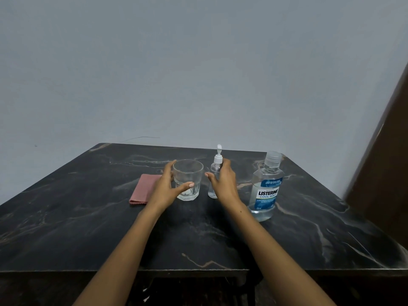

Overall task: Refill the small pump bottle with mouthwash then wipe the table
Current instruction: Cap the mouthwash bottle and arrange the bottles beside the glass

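A small clear pump bottle with a white pump head stands upright near the middle of the dark marble table. My right hand is wrapped round it from the right, fingers behind its neck and thumb spread to the left. A clear glass tumbler stands just left of the bottle. My left hand cups it, thumb across its front and fingers at its far left side. The Listerine mouthwash bottle, capped and holding clear liquid, stands to the right. A folded pink cloth lies left of the glass.
A plain grey wall rises behind the table. A brown wooden panel stands at the right edge of the view. The table's front edge runs just below my forearms.
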Action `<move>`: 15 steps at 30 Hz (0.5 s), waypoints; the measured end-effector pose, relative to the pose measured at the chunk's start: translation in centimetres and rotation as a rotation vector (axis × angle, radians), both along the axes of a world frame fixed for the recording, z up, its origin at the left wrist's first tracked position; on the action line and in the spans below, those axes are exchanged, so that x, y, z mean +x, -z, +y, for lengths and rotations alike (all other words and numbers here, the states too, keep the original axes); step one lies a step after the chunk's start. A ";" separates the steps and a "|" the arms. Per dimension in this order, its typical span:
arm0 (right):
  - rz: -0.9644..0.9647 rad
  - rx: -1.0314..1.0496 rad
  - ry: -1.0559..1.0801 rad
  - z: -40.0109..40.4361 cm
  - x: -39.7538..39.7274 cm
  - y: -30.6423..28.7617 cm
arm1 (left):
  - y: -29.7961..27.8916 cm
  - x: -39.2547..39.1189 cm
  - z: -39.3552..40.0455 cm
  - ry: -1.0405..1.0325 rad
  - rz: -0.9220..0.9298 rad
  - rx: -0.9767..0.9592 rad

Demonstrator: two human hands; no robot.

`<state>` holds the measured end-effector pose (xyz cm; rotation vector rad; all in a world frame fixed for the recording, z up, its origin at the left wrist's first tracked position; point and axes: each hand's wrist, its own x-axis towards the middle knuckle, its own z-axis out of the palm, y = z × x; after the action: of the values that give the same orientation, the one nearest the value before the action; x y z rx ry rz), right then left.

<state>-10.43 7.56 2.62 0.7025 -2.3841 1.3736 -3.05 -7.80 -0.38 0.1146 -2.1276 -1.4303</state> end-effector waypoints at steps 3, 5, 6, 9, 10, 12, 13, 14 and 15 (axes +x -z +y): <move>-0.023 -0.002 0.024 -0.5 -0.8 0.1 | -0.1 -0.7 -0.7 0.000 -0.026 -0.015; -0.028 -0.002 0.034 -0.7 -1.1 0.2 | -0.1 -1.1 -1.1 0.009 -0.031 -0.021; -0.030 -0.004 0.037 -0.8 -1.3 0.2 | -0.1 -1.2 -1.2 0.017 -0.032 -0.023; -0.031 -0.002 0.042 -1.0 -1.6 0.3 | -0.2 -1.6 -1.4 0.030 -0.034 -0.031; -0.032 0.000 0.044 -1.1 -1.7 0.4 | -0.2 -1.7 -1.4 0.027 -0.035 -0.033; -0.035 -0.002 0.045 -1.2 -1.9 0.4 | -0.3 -1.8 -1.6 0.017 -0.039 -0.046; -0.036 -0.004 0.043 -1.2 -1.9 0.4 | -0.3 -1.9 -1.6 0.014 -0.040 -0.056; -0.039 -0.007 0.040 -1.2 -1.9 0.4 | -0.3 -1.9 -1.7 0.013 -0.040 -0.065; -0.041 -0.011 0.036 -1.2 -1.9 0.4 | -0.3 -1.8 -1.7 0.014 -0.039 -0.073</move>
<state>-12.37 6.38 2.18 0.6313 -2.4071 1.3982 -4.89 -9.47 -0.11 0.1003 -2.2133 -1.3672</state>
